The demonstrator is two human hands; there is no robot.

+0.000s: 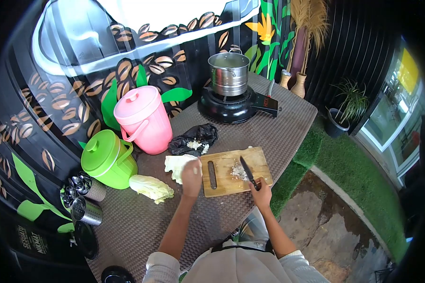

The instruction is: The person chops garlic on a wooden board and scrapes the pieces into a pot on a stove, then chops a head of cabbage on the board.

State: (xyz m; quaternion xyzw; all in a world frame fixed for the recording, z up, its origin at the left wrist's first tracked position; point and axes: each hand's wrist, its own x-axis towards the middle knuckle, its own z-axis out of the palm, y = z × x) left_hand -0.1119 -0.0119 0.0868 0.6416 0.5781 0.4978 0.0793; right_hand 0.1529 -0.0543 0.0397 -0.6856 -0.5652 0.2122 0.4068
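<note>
My right hand (261,192) is closed round the handle of a kitchen knife (246,169), its dark blade pointing away over the wooden cutting board (231,186). Finely chopped white bits (239,171) lie on the board beside the blade. At the board's left edge is my left hand (191,178), slightly blurred, against a pale cabbage leaf (175,166); its fingers do not show clearly enough to tell whether they grip the leaf. A napa cabbage piece (151,187) lies on the table to the left of that hand.
Behind the board, a black plastic bag (193,137) bears white scraps. A steel pot (229,73) sits on a black portable stove (226,107) at the back. Pink (148,122) and green (109,158) lidded buckets stand left, near steel utensil holders (87,211). The woven-patterned table (288,113) ends at right.
</note>
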